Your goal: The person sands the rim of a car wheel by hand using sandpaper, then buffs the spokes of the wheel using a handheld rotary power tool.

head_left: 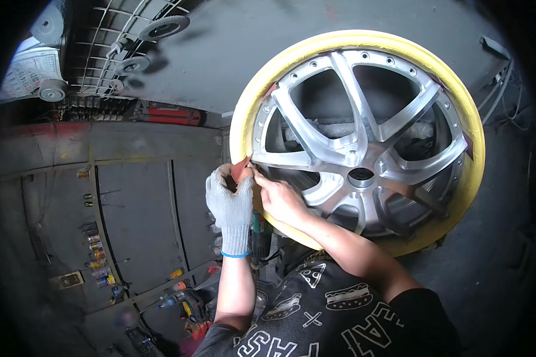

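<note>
A silver multi-spoke wheel rim (363, 146) faces me, its outer lip wrapped in yellow masking tape (477, 134). My left hand (231, 196), in a grey knitted glove with a blue cuff, is closed on a folded piece of reddish sandpaper (240, 169) at the rim's left edge, by the end of a spoke. Bare and curled, my right hand (280, 196) meets it there, the fingertips beside the paper and the spoke end. What these fingertips pinch, if anything, is hidden. Similar reddish scraps (469, 147) stick out between other spoke ends and the tape.
A wire rack (110, 50) with round discs hangs at upper left. Below it lies a red tool (170, 115). Small bottles (98, 256) line a ledge at left. A green power tool (260, 232) sits just below my hands; cables (500, 89) hang at right.
</note>
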Demonstrator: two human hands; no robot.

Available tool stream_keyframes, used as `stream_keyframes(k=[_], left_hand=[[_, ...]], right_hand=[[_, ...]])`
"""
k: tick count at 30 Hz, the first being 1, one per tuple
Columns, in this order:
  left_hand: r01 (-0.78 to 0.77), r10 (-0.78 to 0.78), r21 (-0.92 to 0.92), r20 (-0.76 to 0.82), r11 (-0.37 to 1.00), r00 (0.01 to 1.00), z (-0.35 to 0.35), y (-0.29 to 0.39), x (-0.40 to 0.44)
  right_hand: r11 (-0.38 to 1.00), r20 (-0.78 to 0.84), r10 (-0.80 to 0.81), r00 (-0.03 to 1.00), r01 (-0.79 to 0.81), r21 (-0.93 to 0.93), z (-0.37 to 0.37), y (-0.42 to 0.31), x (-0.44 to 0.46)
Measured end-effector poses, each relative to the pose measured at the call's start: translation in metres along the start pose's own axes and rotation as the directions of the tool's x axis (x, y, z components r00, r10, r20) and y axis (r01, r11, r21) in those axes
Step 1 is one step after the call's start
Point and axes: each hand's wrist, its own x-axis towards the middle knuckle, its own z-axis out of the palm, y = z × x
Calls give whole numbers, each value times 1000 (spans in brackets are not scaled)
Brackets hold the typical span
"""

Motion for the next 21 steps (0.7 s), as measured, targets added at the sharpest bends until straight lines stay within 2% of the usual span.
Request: stream_keyframes(k=[1, 3, 5, 6, 7, 8, 9, 10, 11, 12, 13, 15, 16, 17, 19, 20, 21], left_hand=[[-70, 67, 119, 33, 990, 997, -3, 0, 4], [-106, 101, 126, 45, 986, 994, -10, 5, 11], [-142, 78, 309, 211, 940, 974, -18, 7, 20], [-266, 229, 244, 170, 933, 959, -13, -7, 21], [-268, 232, 247, 166, 931, 958, -10, -15, 18], [23, -12, -74, 155, 997, 988, -8, -20, 12], [310, -238, -378, 226, 872, 945, -8, -20, 7], [386, -314, -583, 226, 715, 922, -10, -11, -3], [398, -332, -684, 235, 611, 914, -16, 0, -13], [420, -379, -714, 230, 560, 896, -17, 5, -21], [436, -428, -744, 223, 506, 876, -16, 9, -29], [401, -426, -823, 220, 403, 878, -13, 20, -41], [422, -416, -838, 267, 345, 869, -15, 20, -44], [451, -421, -844, 311, 289, 852, -18, 18, -46], [459, -324, -851, 372, 255, 870, -23, 9, -50], [456, -328, -853, 367, 254, 870, -26, 8, -49], [498, -351, -790, 381, 357, 855, -32, 9, -48]], right_hand=[[998, -39, -57, 998, 58, 5, -5, -4, -1], [993, -80, -115, 990, 116, 8, -11, -8, -1], [997, -8, -79, 997, 79, -27, -15, -10, -1], [996, -9, -85, 996, 84, -25, -12, -8, -1], [992, -88, -103, 991, 109, 66, -8, -4, -1], [978, -169, -114, 979, 141, 155, -6, -3, 0], [976, -178, -120, 977, 149, 158, -6, -4, -1], [915, -178, -29, 984, 98, 392, -4, -6, -4], [795, -150, 63, 987, 41, 605, -5, -12, -7], [628, -33, 112, 993, -45, 777, -10, -19, -9], [629, -30, 114, 993, -49, 776, -12, -23, -10], [455, 32, 109, 994, -78, 887, -12, -31, -9], [359, 65, 132, 989, -108, 927, -11, -33, -11], [359, 72, 125, 990, -112, 927, -10, -31, -11], [586, -58, 43, 997, 22, 810, -8, -24, -10], [679, -159, -2, 987, 118, 725, -8, -22, -9], [680, -154, -2, 988, 114, 725, -9, -20, -10]])
